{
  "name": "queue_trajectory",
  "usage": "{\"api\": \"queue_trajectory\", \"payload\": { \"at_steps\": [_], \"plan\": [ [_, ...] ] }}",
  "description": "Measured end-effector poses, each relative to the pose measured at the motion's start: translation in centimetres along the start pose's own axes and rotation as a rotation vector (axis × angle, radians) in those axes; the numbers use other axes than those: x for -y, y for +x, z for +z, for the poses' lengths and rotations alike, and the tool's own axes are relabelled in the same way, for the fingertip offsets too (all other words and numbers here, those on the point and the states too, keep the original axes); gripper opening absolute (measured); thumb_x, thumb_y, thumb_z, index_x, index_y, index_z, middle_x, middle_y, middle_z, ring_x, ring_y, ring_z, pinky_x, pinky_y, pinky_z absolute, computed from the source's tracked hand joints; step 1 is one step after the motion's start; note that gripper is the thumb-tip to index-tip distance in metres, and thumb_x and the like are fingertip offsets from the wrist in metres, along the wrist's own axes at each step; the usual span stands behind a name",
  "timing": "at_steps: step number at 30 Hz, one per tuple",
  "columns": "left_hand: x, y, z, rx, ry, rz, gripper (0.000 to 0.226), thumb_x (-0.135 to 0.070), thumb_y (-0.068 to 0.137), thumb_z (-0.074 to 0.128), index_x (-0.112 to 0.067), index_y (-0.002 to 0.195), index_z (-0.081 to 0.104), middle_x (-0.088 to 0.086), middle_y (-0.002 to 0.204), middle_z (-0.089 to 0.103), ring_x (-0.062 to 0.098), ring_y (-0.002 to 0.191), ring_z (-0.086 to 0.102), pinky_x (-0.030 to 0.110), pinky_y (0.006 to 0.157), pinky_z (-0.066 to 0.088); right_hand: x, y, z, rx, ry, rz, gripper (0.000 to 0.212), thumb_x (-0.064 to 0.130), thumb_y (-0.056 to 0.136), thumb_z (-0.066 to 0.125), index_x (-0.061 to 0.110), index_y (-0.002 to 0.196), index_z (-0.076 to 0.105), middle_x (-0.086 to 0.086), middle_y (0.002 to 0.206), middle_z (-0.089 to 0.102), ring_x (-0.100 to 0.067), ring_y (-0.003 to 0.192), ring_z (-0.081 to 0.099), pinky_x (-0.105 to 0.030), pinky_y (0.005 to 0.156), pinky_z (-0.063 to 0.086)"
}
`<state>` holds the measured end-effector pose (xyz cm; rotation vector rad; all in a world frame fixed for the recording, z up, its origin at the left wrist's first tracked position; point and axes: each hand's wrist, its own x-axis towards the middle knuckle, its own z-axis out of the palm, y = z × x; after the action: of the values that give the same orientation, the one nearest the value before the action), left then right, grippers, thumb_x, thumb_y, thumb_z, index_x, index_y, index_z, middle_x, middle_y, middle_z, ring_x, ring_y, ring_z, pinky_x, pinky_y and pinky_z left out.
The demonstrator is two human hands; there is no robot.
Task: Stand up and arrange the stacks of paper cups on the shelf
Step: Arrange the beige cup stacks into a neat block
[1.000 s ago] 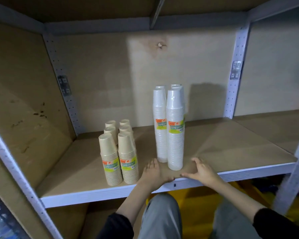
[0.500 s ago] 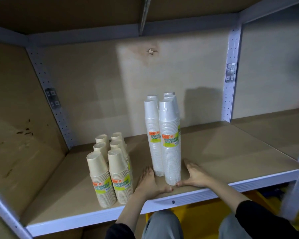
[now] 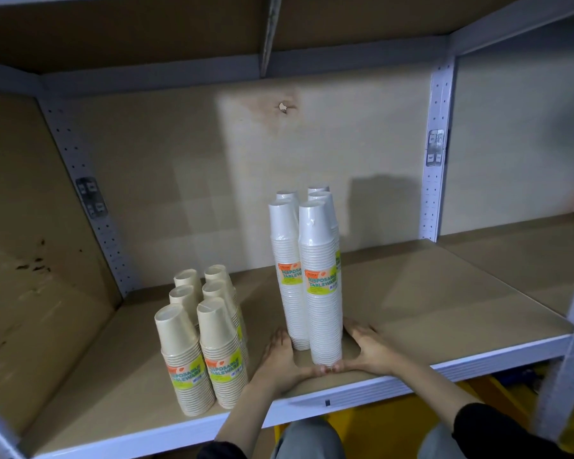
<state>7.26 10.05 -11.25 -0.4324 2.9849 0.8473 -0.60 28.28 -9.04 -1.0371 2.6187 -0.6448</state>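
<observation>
Bare skin on board: the left hand [image 3: 280,361] and right hand [image 3: 370,351] lie flat on the shelf [image 3: 444,313], palms turned inward, cupping the foot of the tall white cup stacks [image 3: 312,276]. Fingers are spread and the hands sit apart, 1 on each side, thumbs nearly meeting in front of the nearest stack's base. They bracket the base rather than clamp it; a firm squeeze cannot be confirmed. That low hold makes sense, since tall sleeves of cups tip easily and steering from the bottom keeps them upright while they are squared together. At least 4 white stacks stand in a tight cluster, labels facing forward. Left of the white stacks, just beside the left hand, 6 shorter tan cup stacks [image 3: 206,336] stand upright in 2 neat rows near the shelf's front edge. Right of the white stacks the board is bare as far as the grey upright post [image 3: 434,154]. Everything visible stands, so the job looks close to finished.
</observation>
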Motion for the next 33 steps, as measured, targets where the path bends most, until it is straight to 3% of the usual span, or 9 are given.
{"api": "queue_trajectory", "payload": {
  "at_steps": [2, 5, 10, 13, 16, 20, 25, 30, 33],
  "plan": [
    [0.1, 0.2, 0.0, 0.003, 0.012, -0.002, 0.118, -0.069, 0.063, 0.065, -0.01, 0.149, 0.01, 0.007, 0.157, 0.013, 0.023, 0.146, 0.013, 0.04, 0.121, 0.017, -0.3, 0.1, 0.0, 0.006, -0.003, 0.0, 0.142, 0.094, 0.029, 0.041, 0.026, 0.149, 0.006, 0.005, 0.157, 0.018, -0.012, 0.144, 0.019, -0.039, 0.118, 0.008],
    [0.1, 0.3, -0.1, 0.009, 0.026, 0.0, 0.118, -0.07, 0.062, 0.065, -0.01, 0.148, 0.011, 0.008, 0.156, 0.015, 0.024, 0.145, 0.015, 0.041, 0.12, 0.019, -0.7, 0.3, 0.2, 0.0, 0.016, -0.003, 0.144, 0.097, 0.025, 0.028, 0.026, 0.149, 0.006, 0.005, 0.157, 0.018, -0.012, 0.144, 0.019, -0.038, 0.118, 0.009],
    [0.0, 0.5, -0.5, -0.03, 0.015, 0.01, 0.121, -0.067, 0.06, 0.069, -0.008, 0.148, 0.012, 0.01, 0.155, 0.017, 0.026, 0.145, 0.017, 0.042, 0.119, 0.021, -0.2, 0.2, 0.3, -0.026, 0.051, 0.034, 0.119, 0.071, 0.057, 0.065, 0.023, 0.149, 0.005, 0.002, 0.157, 0.02, -0.016, 0.144, 0.019, -0.037, 0.12, 0.008],
    [0.1, 0.5, -0.8, -0.064, -0.017, 0.063, 0.125, -0.068, 0.055, 0.07, -0.012, 0.149, 0.01, 0.006, 0.157, 0.014, 0.022, 0.146, 0.014, 0.041, 0.12, 0.018, -0.1, 0.0, 0.1, -0.004, 0.053, 0.049, 0.136, 0.086, 0.038, 0.051, 0.025, 0.149, 0.003, 0.002, 0.157, 0.02, -0.016, 0.144, 0.019, -0.037, 0.12, 0.008],
    [0.1, 0.6, -0.9, -0.074, -0.017, 0.106, 0.12, -0.064, 0.058, 0.073, -0.014, 0.149, 0.012, 0.004, 0.157, 0.015, 0.021, 0.146, 0.014, 0.036, 0.121, 0.016, -0.2, 0.0, 0.2, -0.034, 0.063, 0.02, 0.119, 0.069, 0.058, 0.066, 0.025, 0.149, 0.004, 0.002, 0.157, 0.021, -0.015, 0.144, 0.021, -0.035, 0.118, 0.009],
    [0.2, 0.7, -1.2, -0.069, -0.005, 0.126, 0.12, -0.061, 0.06, 0.074, -0.016, 0.149, 0.009, 0.003, 0.159, 0.01, 0.02, 0.147, 0.012, 0.035, 0.122, 0.014, -0.3, 0.1, 0.1, -0.014, 0.06, 0.012, 0.143, 0.094, 0.027, 0.037, 0.027, 0.149, 0.004, 0.003, 0.157, 0.021, -0.014, 0.144, 0.022, -0.036, 0.118, 0.01],
    [0.1, 0.8, -1.4, -0.066, -0.004, 0.119, 0.136, -0.08, 0.039, 0.058, -0.015, 0.149, 0.011, 0.003, 0.158, 0.013, 0.02, 0.146, 0.013, 0.039, 0.121, 0.019, -0.1, -0.1, 0.3, -0.066, 0.055, 0.004, 0.117, 0.068, 0.059, 0.067, 0.025, 0.149, 0.005, 0.003, 0.157, 0.02, -0.013, 0.143, 0.022, -0.033, 0.116, 0.012],
    [0.0, 0.8, -1.6, -0.045, -0.004, 0.139, 0.135, -0.079, 0.039, 0.058, -0.016, 0.149, 0.01, 0.002, 0.158, 0.012, 0.019, 0.147, 0.012, 0.037, 0.121, 0.017, 0.1, -0.4, 0.0, -0.051, 0.075, 0.012, 0.137, 0.087, 0.036, 0.052, 0.022, 0.149, 0.01, 0.002, 0.156, 0.022, -0.014, 0.143, 0.024, -0.034, 0.118, 0.015],
    [-0.1, 0.8, -1.7, -0.028, -0.005, 0.143, 0.128, -0.07, 0.05, 0.068, -0.015, 0.149, 0.009, 0.003, 0.159, 0.01, 0.02, 0.147, 0.01, 0.037, 0.122, 0.015, 0.0, -0.6, 0.3, -0.086, 0.078, 0.022, 0.121, 0.074, 0.053, 0.063, 0.02, 0.149, 0.011, 0.001, 0.156, 0.024, -0.014, 0.143, 0.025, -0.034, 0.119, 0.016]
  ]
}}
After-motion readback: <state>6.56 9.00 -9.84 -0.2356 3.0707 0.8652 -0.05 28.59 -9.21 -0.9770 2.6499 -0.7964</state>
